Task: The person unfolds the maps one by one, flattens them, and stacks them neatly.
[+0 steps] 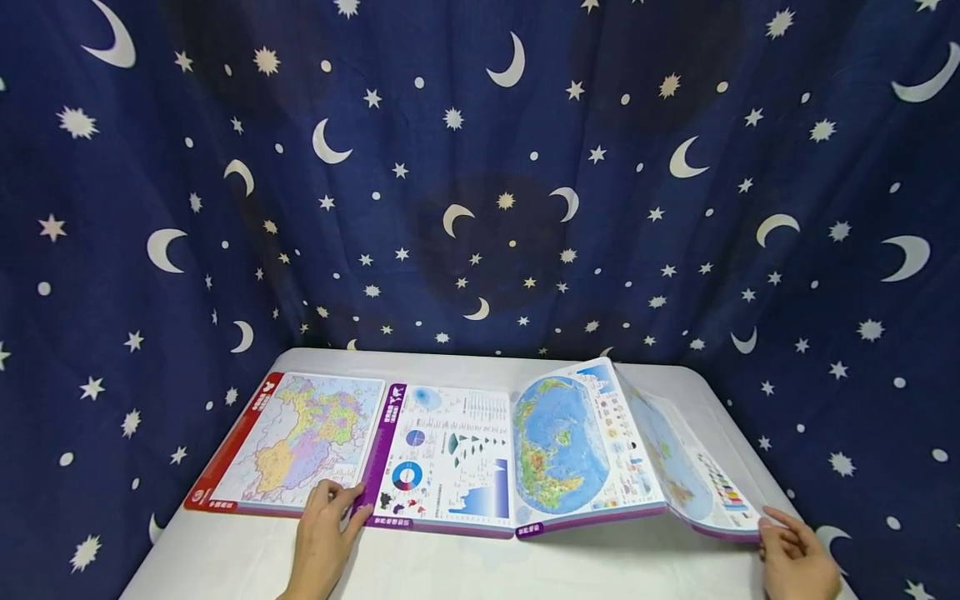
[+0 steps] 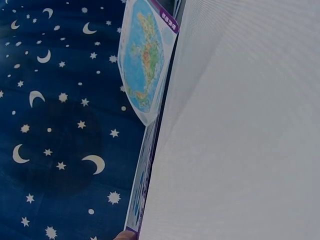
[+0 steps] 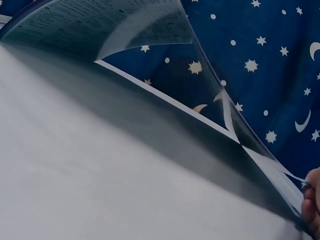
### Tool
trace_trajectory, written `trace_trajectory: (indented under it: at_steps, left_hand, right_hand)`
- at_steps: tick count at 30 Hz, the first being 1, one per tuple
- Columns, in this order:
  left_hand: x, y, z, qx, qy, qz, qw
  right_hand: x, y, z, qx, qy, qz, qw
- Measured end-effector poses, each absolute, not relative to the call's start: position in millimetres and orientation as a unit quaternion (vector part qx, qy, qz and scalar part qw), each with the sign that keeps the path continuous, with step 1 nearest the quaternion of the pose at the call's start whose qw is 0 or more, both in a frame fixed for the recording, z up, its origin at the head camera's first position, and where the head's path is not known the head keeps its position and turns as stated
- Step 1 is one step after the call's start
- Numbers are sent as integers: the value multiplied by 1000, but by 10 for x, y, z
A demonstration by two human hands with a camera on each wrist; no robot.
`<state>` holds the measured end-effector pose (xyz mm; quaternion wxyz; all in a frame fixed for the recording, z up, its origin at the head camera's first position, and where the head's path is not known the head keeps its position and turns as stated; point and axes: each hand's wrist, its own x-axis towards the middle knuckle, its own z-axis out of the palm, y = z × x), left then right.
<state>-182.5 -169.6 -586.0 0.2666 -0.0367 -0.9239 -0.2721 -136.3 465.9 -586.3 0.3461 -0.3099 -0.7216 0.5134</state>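
A folding world map [image 1: 442, 450] with purple edging lies across the table, its two left panels flat or nearly so. Its right part rises to a ridge, then slopes down again as a glossy panel [image 1: 690, 467]. My left hand [image 1: 321, 537] pinches the near left corner of the purple-edged map; a fingertip [image 2: 126, 235] shows on that corner in the left wrist view. With my right hand [image 1: 798, 558] I grip the near right corner of the sloping panel. The right wrist view shows the raised panel's underside [image 3: 145, 30] and part of my right hand [image 3: 313, 202].
A red-edged map [image 1: 300, 442] lies flat at the left, close beside the purple-edged one. Both are on a white table [image 1: 615, 567] with rounded far corners. A dark blue curtain [image 1: 480, 150] with moons and stars encloses the back and sides.
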Motion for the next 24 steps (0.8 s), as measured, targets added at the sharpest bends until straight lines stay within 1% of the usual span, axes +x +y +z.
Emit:
trace_trajectory:
  at_steps: [3, 10, 16, 18, 21, 24]
  left_hand:
    - [-1830, -1696, -5855, -35, -925, -275, 261]
    - [-1835, -1688, -5834, -27, -929, -278, 244]
    - [-1838, -1681, -5820, -25, -931, -280, 233]
    - [-1835, -1683, -5821, -24, -931, -279, 235]
    - [-1832, -1687, -5829, -22, -930, -280, 238]
    - [-1831, -1690, -5837, -20, -930, -282, 237]
  right_hand:
    - [-1348, 4707, -5819, -320, -729, 499, 342]
    - [-1318, 4864, -5753, -398, -764, 424, 279]
    - [-1319, 5019, -5784, -405, -738, 451, 298]
    - [-1315, 5059, -5784, -405, -744, 442, 295]
    - [-1312, 5119, -5764, -420, -773, 398, 260]
    - [-1320, 5172, -5736, -436, -803, 347, 212]
